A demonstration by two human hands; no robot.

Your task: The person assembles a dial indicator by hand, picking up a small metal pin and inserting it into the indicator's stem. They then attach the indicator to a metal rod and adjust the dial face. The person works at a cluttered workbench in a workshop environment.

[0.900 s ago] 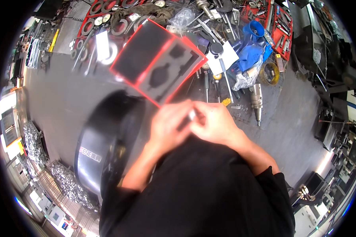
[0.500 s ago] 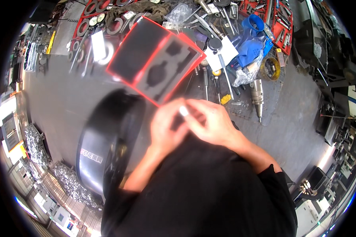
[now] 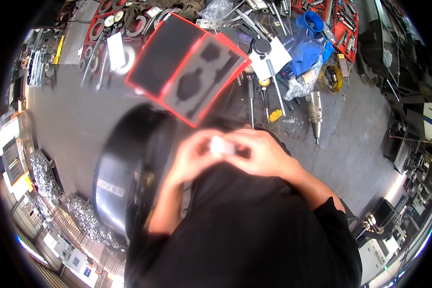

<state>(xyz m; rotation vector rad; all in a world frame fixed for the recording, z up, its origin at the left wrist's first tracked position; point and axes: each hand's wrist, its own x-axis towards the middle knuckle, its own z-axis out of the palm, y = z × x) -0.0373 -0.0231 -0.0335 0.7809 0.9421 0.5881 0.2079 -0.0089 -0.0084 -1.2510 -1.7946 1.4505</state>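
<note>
My left hand [image 3: 193, 154] and my right hand [image 3: 262, 152] meet close in front of me, blurred by motion. Between their fingertips sits a small white object [image 3: 221, 145], pinched from both sides; its kind cannot be told. Just beyond the hands lies an open red case [image 3: 187, 65] with dark foam lining and cut-out shapes. A large black rounded object [image 3: 129, 177] stands at my left, beside the left forearm.
The grey workbench [image 3: 77, 120] carries many tools at the back: screwdrivers and metal rods [image 3: 251, 98], a blue cloth and container [image 3: 307, 45], a yellow roll [image 3: 332, 78], a steel tool holder [image 3: 315, 108], red tool trays [image 3: 343, 21]. Metal shavings [image 3: 48, 182] lie at left.
Both hands stay joined on the small white object and have shifted slightly toward me. The view has tilted, so the red case sits a little higher.
</note>
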